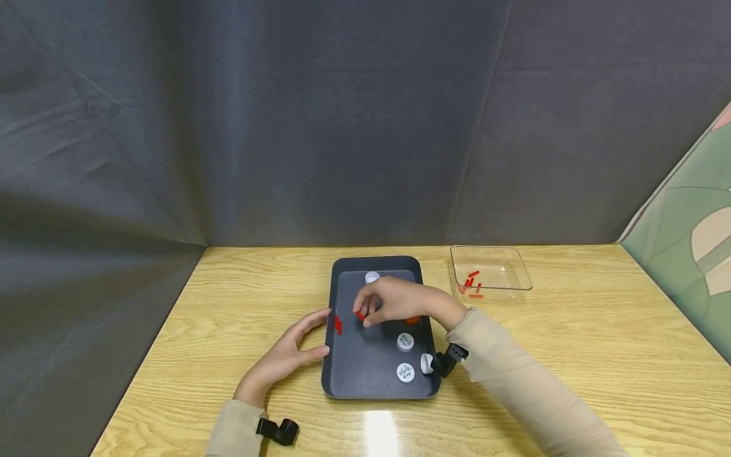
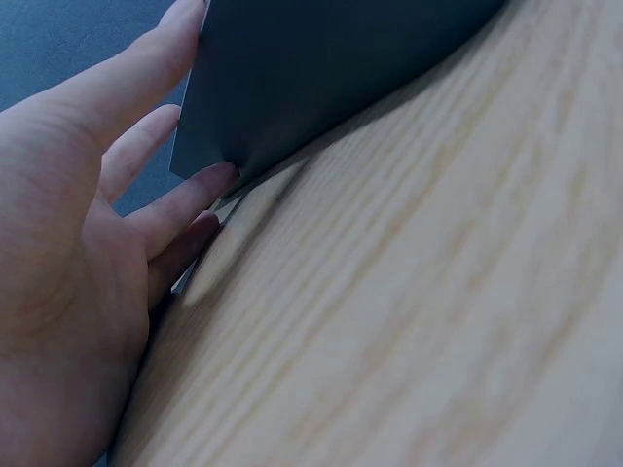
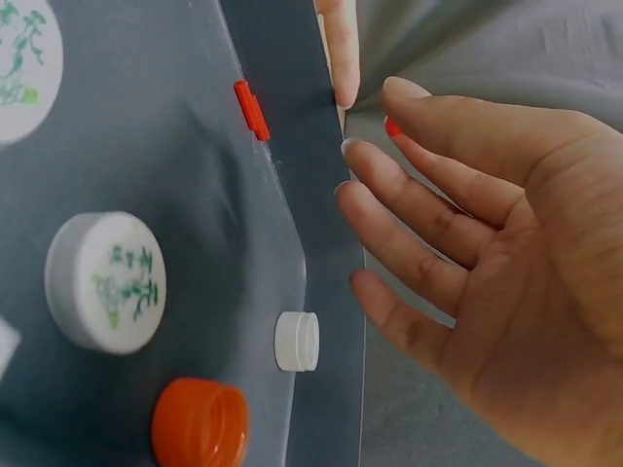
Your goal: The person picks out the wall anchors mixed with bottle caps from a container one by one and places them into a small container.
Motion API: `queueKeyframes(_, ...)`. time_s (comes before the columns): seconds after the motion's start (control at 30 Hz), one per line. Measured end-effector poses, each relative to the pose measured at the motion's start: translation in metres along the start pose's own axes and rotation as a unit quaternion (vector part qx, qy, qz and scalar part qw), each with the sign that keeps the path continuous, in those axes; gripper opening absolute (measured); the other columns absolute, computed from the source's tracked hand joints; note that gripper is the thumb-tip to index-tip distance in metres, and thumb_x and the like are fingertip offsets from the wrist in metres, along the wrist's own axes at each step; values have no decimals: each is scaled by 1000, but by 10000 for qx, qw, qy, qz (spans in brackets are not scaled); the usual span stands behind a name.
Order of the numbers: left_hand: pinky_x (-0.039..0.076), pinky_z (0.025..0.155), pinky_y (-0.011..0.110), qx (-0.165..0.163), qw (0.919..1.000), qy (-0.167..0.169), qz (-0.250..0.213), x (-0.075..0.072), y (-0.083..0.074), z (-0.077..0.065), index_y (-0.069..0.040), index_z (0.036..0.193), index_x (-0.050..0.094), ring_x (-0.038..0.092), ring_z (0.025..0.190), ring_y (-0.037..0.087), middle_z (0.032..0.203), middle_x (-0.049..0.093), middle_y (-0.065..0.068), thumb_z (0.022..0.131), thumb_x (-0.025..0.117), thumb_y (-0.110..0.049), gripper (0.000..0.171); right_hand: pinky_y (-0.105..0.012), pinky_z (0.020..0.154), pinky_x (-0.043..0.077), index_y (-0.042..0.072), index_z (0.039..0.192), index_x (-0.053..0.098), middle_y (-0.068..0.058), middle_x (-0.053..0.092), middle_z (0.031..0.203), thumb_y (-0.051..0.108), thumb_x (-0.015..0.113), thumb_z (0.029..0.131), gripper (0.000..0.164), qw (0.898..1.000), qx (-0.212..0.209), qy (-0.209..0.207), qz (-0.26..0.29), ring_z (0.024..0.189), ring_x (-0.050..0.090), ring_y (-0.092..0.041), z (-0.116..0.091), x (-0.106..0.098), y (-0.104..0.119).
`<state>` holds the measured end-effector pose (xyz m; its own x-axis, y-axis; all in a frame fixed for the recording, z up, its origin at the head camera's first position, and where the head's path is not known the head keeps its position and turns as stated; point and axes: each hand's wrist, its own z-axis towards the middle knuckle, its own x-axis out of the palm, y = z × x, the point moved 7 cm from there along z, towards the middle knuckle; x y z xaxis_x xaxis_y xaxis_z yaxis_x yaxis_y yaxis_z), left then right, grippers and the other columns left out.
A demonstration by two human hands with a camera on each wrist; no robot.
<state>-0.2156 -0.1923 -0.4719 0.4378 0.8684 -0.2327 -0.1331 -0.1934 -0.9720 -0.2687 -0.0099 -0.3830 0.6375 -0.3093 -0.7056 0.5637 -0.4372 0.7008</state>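
My right hand (image 1: 400,299) hovers over the dark tray (image 1: 365,377) and pinches a small red stick (image 3: 392,126) between thumb and forefinger; the other fingers are loosely bent. At the tray's left inner edge lie red sticks (image 1: 338,325) close together. My left hand (image 1: 288,355) touches the tray's left side, fingers and thumb spread; in the left wrist view its fingertips (image 2: 222,177) meet the outer wall. White caps with green print (image 1: 405,342) and an orange cap (image 3: 200,425), partly hidden by my right wrist in the head view, lie in the tray's right part.
Behind and right of the tray stands a clear plastic box (image 1: 505,270) with several red sticks (image 1: 470,282). A small white cap (image 3: 296,341) is near the tray's far end. Wooden tabletop (image 1: 571,343) surrounds the tray, with a grey curtain (image 1: 342,127) behind.
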Motion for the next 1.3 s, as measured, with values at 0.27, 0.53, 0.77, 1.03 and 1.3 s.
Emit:
queueKeyframes(0.27,18,115,53,-174,9998,-75,-16,0,3,0,-15,152,39,31,143,26,152,42,6,92,72,-12,69,-25,79,52,2,111,70,6,68,94,12,76,88,25,9998,-18,-177,-24,86,62,-7,-12,-6,-3)
queueKeyframes(0.53,18,115,52,-120,9999,-61,-65,-1,0,0,-15,152,39,31,143,25,152,43,5,91,73,-12,70,-36,81,55,3,112,71,5,68,95,10,76,88,26,9981,-141,-584,143,86,63,-9,-26,-17,-3)
queueKeyframes(0.77,18,116,51,-174,9998,-65,-2,0,0,-1,-15,152,39,31,143,25,152,42,5,91,73,-11,71,-37,79,54,5,112,70,-1,70,101,10,74,90,23,9949,-154,-905,412,86,63,-10,-40,-23,-5)
queueKeyframes(1.03,16,115,51,-165,9998,-63,-31,1,1,0,-16,152,39,31,143,24,152,42,4,91,72,-11,70,-43,85,52,11,113,70,5,68,99,14,74,90,24,9914,33,-1266,323,88,62,-10,-54,-30,-10)
queueKeyframes(1.3,16,115,51,-122,9999,-63,-31,0,0,0,-15,152,39,31,143,25,152,42,4,92,72,-11,69,-47,85,51,9,113,71,6,68,95,14,76,89,25,9844,13,-1738,278,85,62,-11,-70,-35,-16)
